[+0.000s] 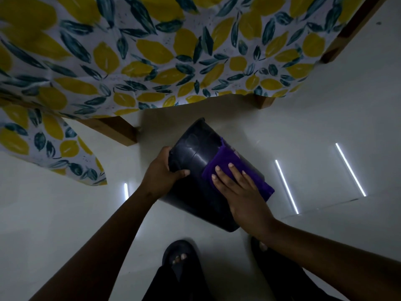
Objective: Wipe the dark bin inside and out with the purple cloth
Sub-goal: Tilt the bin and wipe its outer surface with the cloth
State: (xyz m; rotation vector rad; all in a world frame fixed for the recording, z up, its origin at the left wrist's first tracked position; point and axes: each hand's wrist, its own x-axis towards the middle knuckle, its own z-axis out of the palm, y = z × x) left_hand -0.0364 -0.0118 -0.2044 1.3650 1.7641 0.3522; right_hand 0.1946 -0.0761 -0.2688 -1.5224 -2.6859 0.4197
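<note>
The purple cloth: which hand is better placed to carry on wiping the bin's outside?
Probably the right hand: it lies flat on the purple cloth, pressing it against the dark bin. The left hand has its grip on the bin's end, steadying it.

Glossy smooth plastic bin [195, 148] — soft napped purple cloth [219, 161], shiny pale floor [65, 203], wooden table legs [117, 129].

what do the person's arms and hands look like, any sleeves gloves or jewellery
Both arms are bare from the frame edge down to the wrists, with no sleeves in view. The left hand and the right hand wear no gloves, and no rings, watch or bracelets show. The fingernails that can be seen on the right hand are short and unpainted. The light is dim, so finer marks cannot be made out.
</note>
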